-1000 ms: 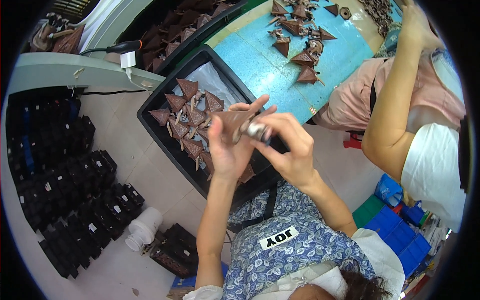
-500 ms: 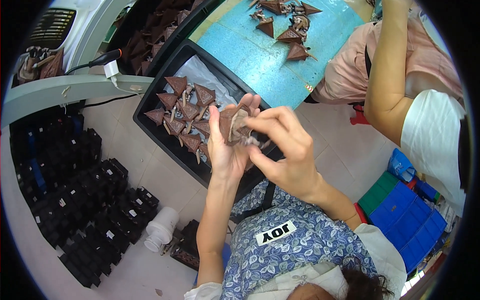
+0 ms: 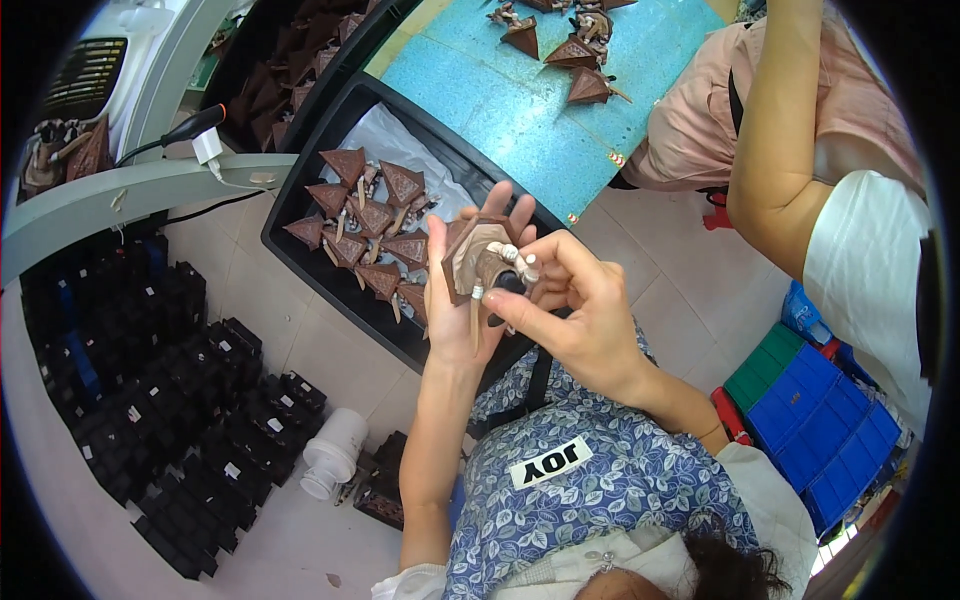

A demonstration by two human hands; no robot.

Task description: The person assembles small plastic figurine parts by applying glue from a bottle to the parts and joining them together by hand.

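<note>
A small painted figurine (image 3: pixel 468 262) with a brown pyramid-shaped head and a beige garment lies across the palm of my left hand (image 3: pixel 452 318), which grips it with thumb and fingers. My right hand (image 3: pixel 592 318) pinches at its pale limbs and the dark part beside them, thumb and forefinger touching the figurine. Just under my hands, a black tray (image 3: pixel 440 142) holds several similar figurines (image 3: pixel 374 218) on a sheet of clear plastic (image 3: pixel 395 140). My hands hide the tray's near right part.
More figurines (image 3: pixel 574 52) lie on a blue tabletop (image 3: pixel 480 105). A person's bent arm (image 3: pixel 775 170) is at the right. Black boxes (image 3: pixel 185 425) are stacked on the floor at left, near a white bucket (image 3: pixel 335 447). Blue crates (image 3: pixel 815 425) stand at lower right.
The figurine has turned in my left hand, so its limbs and dark part now show. My right fingers have closed in on those limbs. The view has shifted slightly.
</note>
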